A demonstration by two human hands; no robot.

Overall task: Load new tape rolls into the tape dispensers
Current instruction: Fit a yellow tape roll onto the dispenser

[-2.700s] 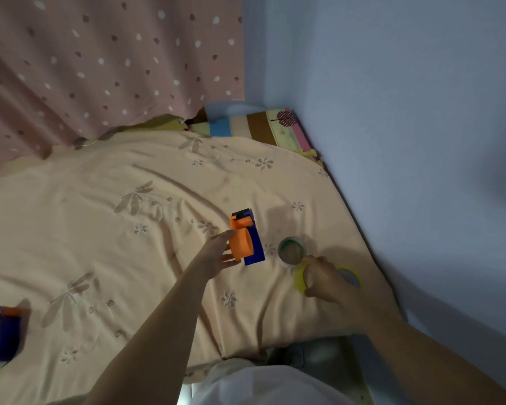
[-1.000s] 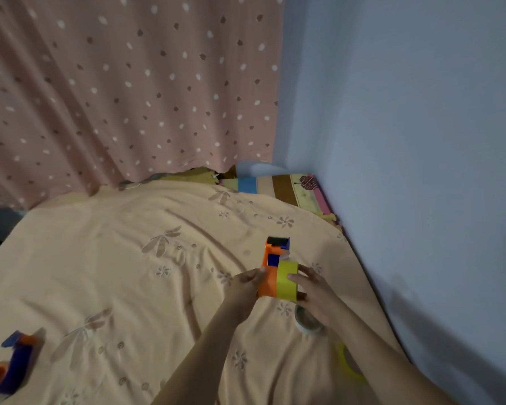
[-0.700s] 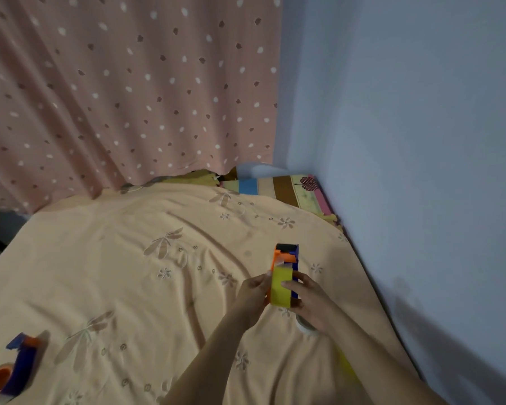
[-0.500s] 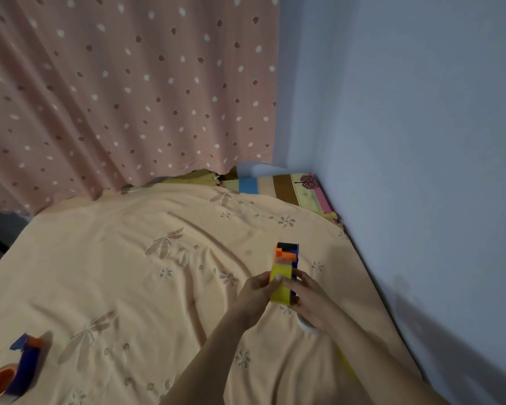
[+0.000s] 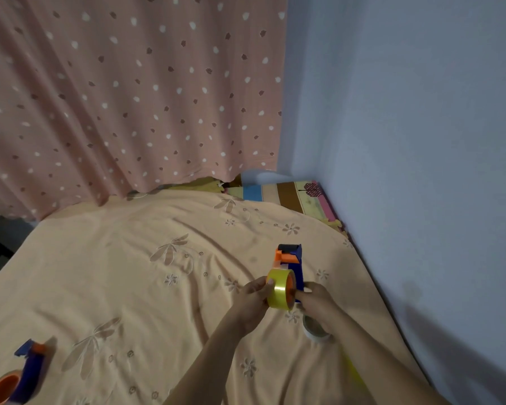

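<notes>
Right of centre in the lower frame, both hands hold a blue-and-orange dispenser (image 5: 293, 263) above the bed (image 5: 129, 273). A yellow roll (image 5: 279, 289) sits on the dispenser's orange hub, its open side facing right. The left hand (image 5: 253, 296) has a grip on the roll, with the thumb on its upper left rim and the fingers curled behind. The right hand (image 5: 314, 296) pinches the dispenser's blue body just right of the roll, fingertips touching near the hub; how far the fingers wrap around cannot be told. The dispenser stands roughly upright, its dark cutter end pointing toward the top of the frame.

Just below the right wrist, a pale roll (image 5: 316, 331) lies on the bed, partly hidden by the forearm. A blurred yellow shape (image 5: 352, 372) shows beside that forearm lower down. At the lower left corner lies a second dispenser (image 5: 27, 375), blue with an orange hub. A pink dotted curtain (image 5: 129, 92) fills the upper left, a bluish wall (image 5: 421, 141) the right, and a striped pillow (image 5: 287, 195) lies at the far corner of the bed.
</notes>
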